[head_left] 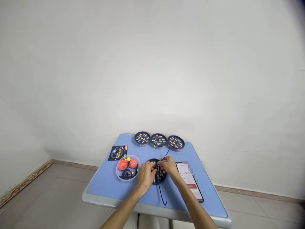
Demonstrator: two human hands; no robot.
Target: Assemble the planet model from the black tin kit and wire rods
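- A person's left hand (145, 176) and right hand (169, 166) meet over a round black disc (157, 173) near the front middle of a blue table (107, 184).
- Both hands have their fingers curled and drawn together on the disc's top; what the fingertips pinch is too small to make out.
- The hands cover much of the disc, and its printed markings are unreadable.
- A thin black rod (162, 194) runs out from under the hands toward the table's front edge; another thin piece rises behind the right hand.
- Just left of the disc sits a clear round tub (128, 169) holding orange balls, small yellow ones and dark curved parts.
- A black leaflet (118, 152) lies behind the tub.
- Three more discs (158, 140) line the far edge.
- A phone (190, 181) lies beside the right wrist, its screen partly blurred.
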